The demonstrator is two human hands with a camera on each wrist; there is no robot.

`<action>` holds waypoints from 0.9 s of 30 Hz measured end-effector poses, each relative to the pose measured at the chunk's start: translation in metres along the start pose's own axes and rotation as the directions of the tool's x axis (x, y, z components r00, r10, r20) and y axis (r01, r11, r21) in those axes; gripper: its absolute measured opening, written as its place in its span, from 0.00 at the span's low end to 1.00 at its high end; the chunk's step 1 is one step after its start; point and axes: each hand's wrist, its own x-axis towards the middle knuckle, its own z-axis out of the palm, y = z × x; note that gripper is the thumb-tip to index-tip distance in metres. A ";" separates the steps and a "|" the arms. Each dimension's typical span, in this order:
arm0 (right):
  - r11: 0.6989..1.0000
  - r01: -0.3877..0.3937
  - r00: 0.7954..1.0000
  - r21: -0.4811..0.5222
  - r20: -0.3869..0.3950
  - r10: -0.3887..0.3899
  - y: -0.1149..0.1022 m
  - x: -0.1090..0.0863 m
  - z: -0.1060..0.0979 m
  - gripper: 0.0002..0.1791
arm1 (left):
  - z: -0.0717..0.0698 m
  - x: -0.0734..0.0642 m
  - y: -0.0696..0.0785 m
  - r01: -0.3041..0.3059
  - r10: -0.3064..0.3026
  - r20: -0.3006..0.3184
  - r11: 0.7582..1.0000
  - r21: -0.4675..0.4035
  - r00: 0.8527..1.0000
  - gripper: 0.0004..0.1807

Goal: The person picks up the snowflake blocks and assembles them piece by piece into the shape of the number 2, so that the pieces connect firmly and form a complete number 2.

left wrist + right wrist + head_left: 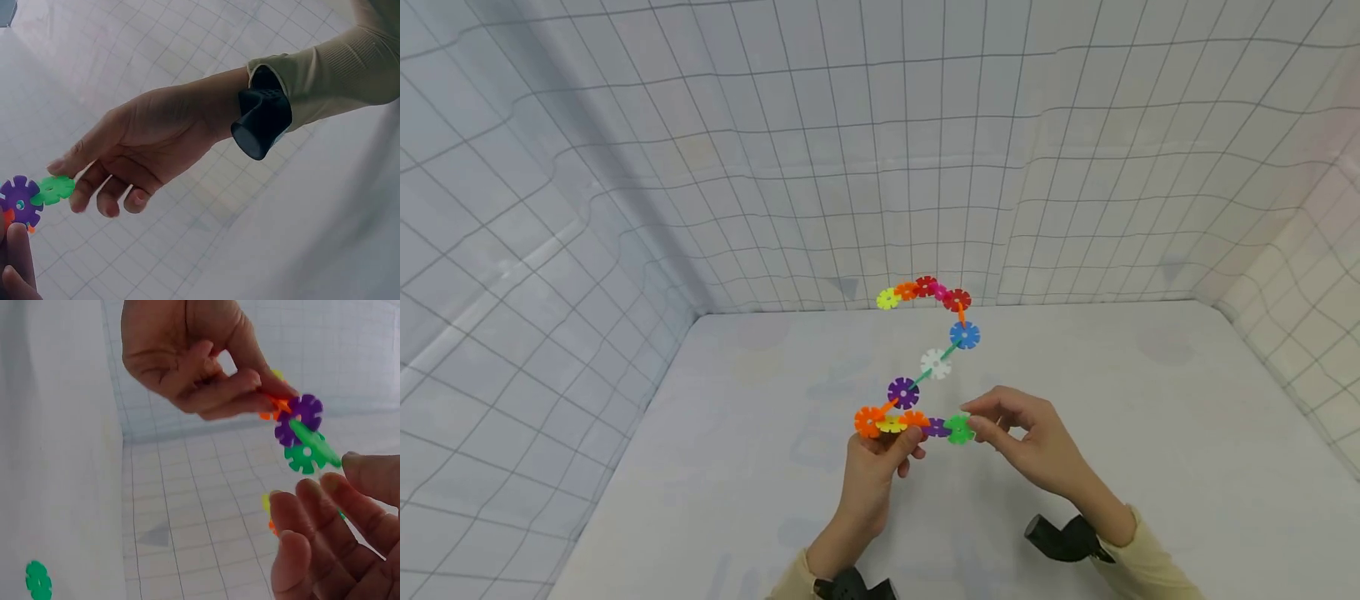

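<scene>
A chain of slotted plastic snowflake discs, in several colours, runs away over the white surface from my hands. My left hand (871, 475) pinches an orange disc (913, 419) at the chain's near end between thumb and fingers. Right of it follow a purple disc (936, 427) and a green disc (959, 430) at the tip. My right hand (1028, 437) pinches the green disc's outer edge with thumb and index finger; its other fingers curve loosely. Farther along are a white disc (936, 364), a blue disc (965, 335) and a yellow disc (887, 299) at the far end.
White tabletop (737, 433) spreads around the hands. Pale grid-patterned sheeting (850, 150) rises behind and at both sides. Black devices (1063, 537) are strapped to the wrists. Another green disc (38, 580) appears at the right wrist view's lower left.
</scene>
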 end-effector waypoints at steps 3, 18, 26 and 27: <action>0.996 -0.057 0.998 -0.070 0.033 0.060 0.021 0.001 -0.007 0.10 | -0.001 0.002 0.001 0.009 -0.009 -0.009 1.000 0.004 1.000 0.08; 0.676 -0.358 0.879 -0.645 0.012 0.477 0.124 -0.010 0.002 0.20 | -0.001 0.001 0.003 0.005 -0.006 -0.037 0.999 -0.036 0.999 0.07; 0.723 -0.363 0.895 -0.588 -0.004 0.446 0.124 -0.010 0.007 0.15 | 0.002 -0.002 0.008 0.019 -0.021 -0.037 0.998 -0.058 0.999 0.07; 0.733 -0.364 0.897 -0.575 -0.004 0.442 0.124 -0.010 0.007 0.13 | 0.002 -0.003 0.008 0.021 -0.024 -0.043 0.998 -0.058 0.999 0.07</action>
